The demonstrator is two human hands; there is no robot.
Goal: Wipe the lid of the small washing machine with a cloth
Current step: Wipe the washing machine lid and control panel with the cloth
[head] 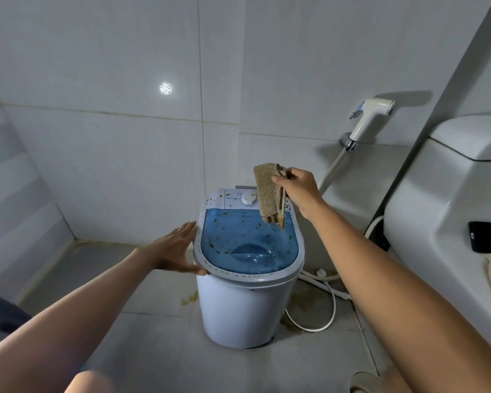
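One cloth [270, 194] above stained blue lid [247, 242], label unreadable.

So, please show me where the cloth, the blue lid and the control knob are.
cloth [268, 191]: head view, middle of the hanging fold.
blue lid [247, 239]: head view, centre of the translucent panel.
control knob [248, 199]: head view, its top face.

Right hand [298, 188] pinches a brown cloth [270, 194], dangling it over the blue lid [247, 245] w/ brown specks. Left hand [173, 251] lies flat, open, against the small washing machine [244, 307] rim. Toilet [448, 211] at right.
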